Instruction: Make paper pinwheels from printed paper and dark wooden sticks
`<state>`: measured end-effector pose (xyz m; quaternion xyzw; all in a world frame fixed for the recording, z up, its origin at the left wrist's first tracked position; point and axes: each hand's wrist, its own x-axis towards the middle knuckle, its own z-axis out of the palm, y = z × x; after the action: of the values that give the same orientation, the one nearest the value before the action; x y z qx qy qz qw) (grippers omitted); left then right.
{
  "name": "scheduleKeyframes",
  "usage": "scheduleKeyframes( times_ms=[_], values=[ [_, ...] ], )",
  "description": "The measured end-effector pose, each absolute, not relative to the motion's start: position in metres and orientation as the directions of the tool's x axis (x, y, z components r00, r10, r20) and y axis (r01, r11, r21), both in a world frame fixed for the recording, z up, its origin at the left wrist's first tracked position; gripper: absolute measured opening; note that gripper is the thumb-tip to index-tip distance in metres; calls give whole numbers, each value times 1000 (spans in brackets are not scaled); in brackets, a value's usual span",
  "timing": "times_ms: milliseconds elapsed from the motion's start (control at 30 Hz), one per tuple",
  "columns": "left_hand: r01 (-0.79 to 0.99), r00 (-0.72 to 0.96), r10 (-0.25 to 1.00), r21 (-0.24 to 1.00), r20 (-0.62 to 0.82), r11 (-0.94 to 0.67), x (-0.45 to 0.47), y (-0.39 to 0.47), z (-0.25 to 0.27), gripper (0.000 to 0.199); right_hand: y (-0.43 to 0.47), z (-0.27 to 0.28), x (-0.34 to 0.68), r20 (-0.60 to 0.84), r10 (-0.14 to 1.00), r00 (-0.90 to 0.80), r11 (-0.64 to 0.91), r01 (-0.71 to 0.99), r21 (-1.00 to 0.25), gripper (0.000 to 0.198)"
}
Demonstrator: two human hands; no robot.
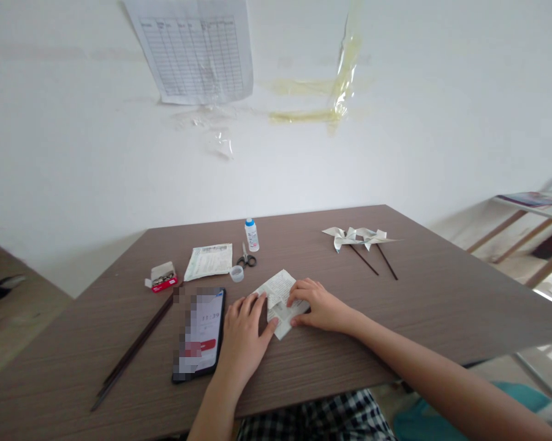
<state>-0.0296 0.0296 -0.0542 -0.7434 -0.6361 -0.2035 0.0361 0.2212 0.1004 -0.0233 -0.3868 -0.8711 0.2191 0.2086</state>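
A square of printed paper [282, 286] with folded corners lies on the table between my hands. My left hand [242, 327] rests at its left side, fingers stretched and apart, with the fingertips and thumb touching the paper's edge. From the right, my right hand [320, 307] has curled fingers and thumb on the paper's right corner, gripping it there. Part of that corner is hidden under the fingers. Beside my left hand lies a phone [200, 334] with its screen lit, partly blurred by blocks.
Behind the paper are scissors [245, 260], a small clear cap [236, 274], a glue bottle [252, 236] and a stack of printed paper [210, 261]. Leftward are an opened small red-and-white box [162, 277] and dark sticks [135, 349]. Two paper pinwheels [349, 237] lie at the back right.
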Motion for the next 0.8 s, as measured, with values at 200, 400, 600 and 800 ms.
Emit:
scheduleKeyframes(
  times_ms=[200,400,600,800],
  values=[
    [956,102,931,224,351,-189,-31,31,-56,52,100,-22,220,184,774,-606,592,587,-553,34],
    [954,106,933,230,344,-194,-31,31,-55,53,103,-23,220,180,770,-612,597,593,-540,33],
    [956,109,939,225,327,-190,-30,31,-52,54,110,-23,227,244,688,-683,695,526,-490,29],
    [955,113,931,222,347,-198,-31,31,-55,52,117,-22,235,328,566,-756,810,436,-393,27]
  ],
)
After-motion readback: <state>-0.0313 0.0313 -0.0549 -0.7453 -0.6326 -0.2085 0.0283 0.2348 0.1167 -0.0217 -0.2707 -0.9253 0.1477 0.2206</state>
